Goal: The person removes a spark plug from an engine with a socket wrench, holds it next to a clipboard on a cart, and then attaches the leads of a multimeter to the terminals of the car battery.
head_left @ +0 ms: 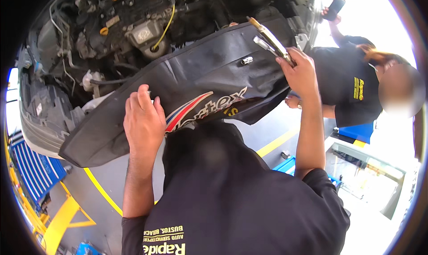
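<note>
My right hand [298,72] is closed around a long metal tool with a brass-coloured tip [267,32], held over a black fender cover [187,63]. A shorter silver piece [262,44] is beside that tool, and a small silver socket [246,60] lies on the cover to its left. My left hand [145,119] is at the cover's left half, fingers curled, with a small shiny bit showing behind them that I cannot make out. The cover is draped over the front of a car, below its exposed engine [138,14].
A co-worker [343,76] in a dark shirt stands at the right, one hand holding a phone [334,8], the other near the cover's edge. Blue racks [35,165] and yellow metal frames [55,228] are at the left. Yellow lines [100,188] mark the grey floor.
</note>
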Motion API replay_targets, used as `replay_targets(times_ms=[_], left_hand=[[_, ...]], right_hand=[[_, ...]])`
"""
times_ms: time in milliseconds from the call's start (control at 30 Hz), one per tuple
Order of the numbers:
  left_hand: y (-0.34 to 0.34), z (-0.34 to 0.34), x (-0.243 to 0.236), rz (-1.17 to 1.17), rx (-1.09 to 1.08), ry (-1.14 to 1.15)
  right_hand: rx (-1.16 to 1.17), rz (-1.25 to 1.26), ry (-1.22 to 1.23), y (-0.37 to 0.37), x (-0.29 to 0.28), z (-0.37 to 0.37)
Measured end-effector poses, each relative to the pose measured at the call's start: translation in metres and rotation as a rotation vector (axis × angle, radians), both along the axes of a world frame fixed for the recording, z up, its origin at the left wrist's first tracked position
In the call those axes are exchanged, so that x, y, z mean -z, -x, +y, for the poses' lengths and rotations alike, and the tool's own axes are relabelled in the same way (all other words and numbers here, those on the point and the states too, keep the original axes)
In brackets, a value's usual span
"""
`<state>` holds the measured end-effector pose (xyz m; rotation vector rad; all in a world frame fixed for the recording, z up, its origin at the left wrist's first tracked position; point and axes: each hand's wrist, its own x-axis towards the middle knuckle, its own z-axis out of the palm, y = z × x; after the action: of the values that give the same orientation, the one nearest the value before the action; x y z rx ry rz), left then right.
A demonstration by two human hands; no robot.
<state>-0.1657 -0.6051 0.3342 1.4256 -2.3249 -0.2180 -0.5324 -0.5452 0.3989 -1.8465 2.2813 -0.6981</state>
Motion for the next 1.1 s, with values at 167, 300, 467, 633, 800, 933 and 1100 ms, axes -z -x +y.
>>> replay_targets(times_ms=[167,300,467,633,800,933,1100], left_hand=[[0.01,-0.013,-0.007,0.263,0.062,-0.244],[0.091,-0.025,-0.027,0.737,0.331,-0.382],[0.204,-0.009,-0.031,-0.038,0.595,-0.178],[0.236,0.001,-0.024,-0.249,0.521,-0.188],[0.268,-0.027,-0.018,-0.514,0.586,-0.056],[0.214,-0.038,-0.007,-0.27,0.597,0.128],[0.179,0.087,-0.025,0.234,0.643,-0.243]], right_hand=[[0.239,-0.092,0.126,-0.03,0.001,0.105],[0.346,-0.247,0.207,-0.09,0.01,0.174],[0.512,-0.295,0.224,-0.144,0.002,0.286],[0.786,-0.265,0.277,-0.188,0.012,0.394],[0.972,-0.412,0.334,-0.208,0.039,0.467],[0.868,-0.403,0.19,-0.218,0.048,0.497],[0.783,-0.323,-0.008,-0.229,0.046,0.546]])
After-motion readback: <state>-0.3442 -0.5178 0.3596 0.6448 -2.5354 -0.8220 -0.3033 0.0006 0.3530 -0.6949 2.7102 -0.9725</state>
